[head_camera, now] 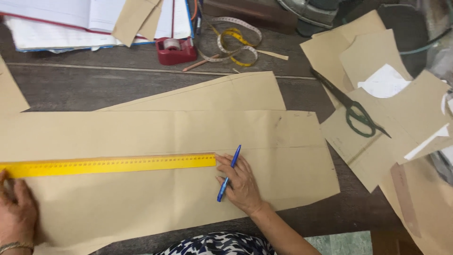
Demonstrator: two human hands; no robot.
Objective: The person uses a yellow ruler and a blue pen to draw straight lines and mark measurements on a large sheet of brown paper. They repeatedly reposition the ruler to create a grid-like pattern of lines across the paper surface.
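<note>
A: Long yellow ruler (108, 165) taken as landmark. Lying flat across large sheet of brown pattern paper (188, 141), running left to right on dark wooden worktop (71, 80).

B: Hands?

A: Left hand (16, 212) at ruler's left end, palm down, fingers spread flat on paper, pressing rather than gripping. Right hand (240, 182) just off ruler's right end, fingers closed around blue pen (229, 174), pen slanting up and away, upper end close to ruler's corner.

B: Advice for ruling a clean line here?

A: Judgement only: keep firm downward pressure at left end so long ruler cannot pivot; hold pen tight against ruler's edge at a steady angle; smooth creased paper under ruler first.

B: Materials?

A: Paper matte, tan, stiff-looking, with faint fold lines crossing it. Ruler rigid, glossy, marked with fine black graduations. Pen slim, plastic.

B: Surroundings?

A: Beyond ruler's right end, dark-handled scissors (351, 106) resting on a pile of cut brown pieces (377, 56), some curved. Far side of ruler: red tape dispenser (175, 49), coiled yellow-and-white measuring tape (233, 40), a pencil (200, 63), open notebooks (71, 19). Bracelet on left wrist.
</note>
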